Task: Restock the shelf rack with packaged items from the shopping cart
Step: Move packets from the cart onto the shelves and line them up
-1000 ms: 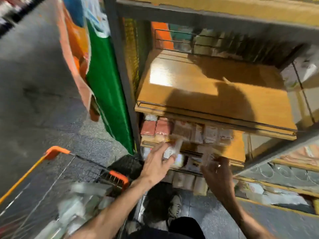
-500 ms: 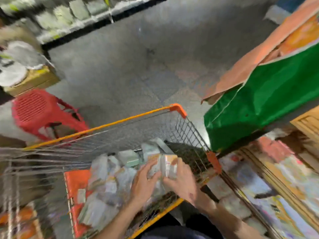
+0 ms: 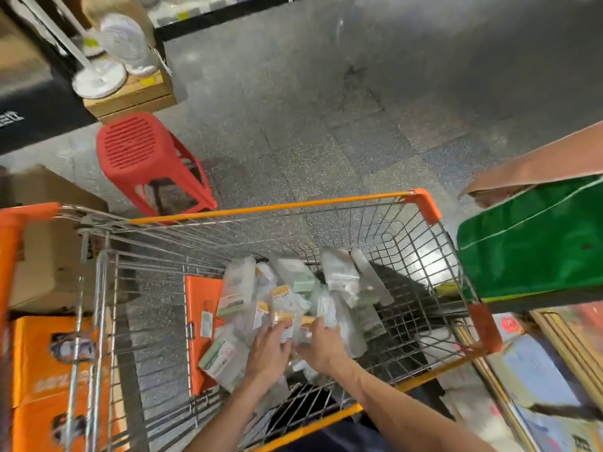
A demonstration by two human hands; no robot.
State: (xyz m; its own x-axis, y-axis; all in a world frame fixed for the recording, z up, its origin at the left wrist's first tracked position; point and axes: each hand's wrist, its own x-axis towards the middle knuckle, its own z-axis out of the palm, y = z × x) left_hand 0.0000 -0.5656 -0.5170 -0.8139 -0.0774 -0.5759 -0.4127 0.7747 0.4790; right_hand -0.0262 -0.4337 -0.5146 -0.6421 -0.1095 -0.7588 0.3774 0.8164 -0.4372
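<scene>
Turned away from the shelf rack (image 3: 574,350), the person now has left hand (image 3: 267,350) and right hand (image 3: 321,345) down in the shopping cart (image 3: 270,208), fingers (image 3: 275,332) seemingly pinching packaged items (image 3: 287,322) together: another load is starting.

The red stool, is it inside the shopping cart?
No, the red stool stands outside the shopping cart, beyond its far rim.
</scene>
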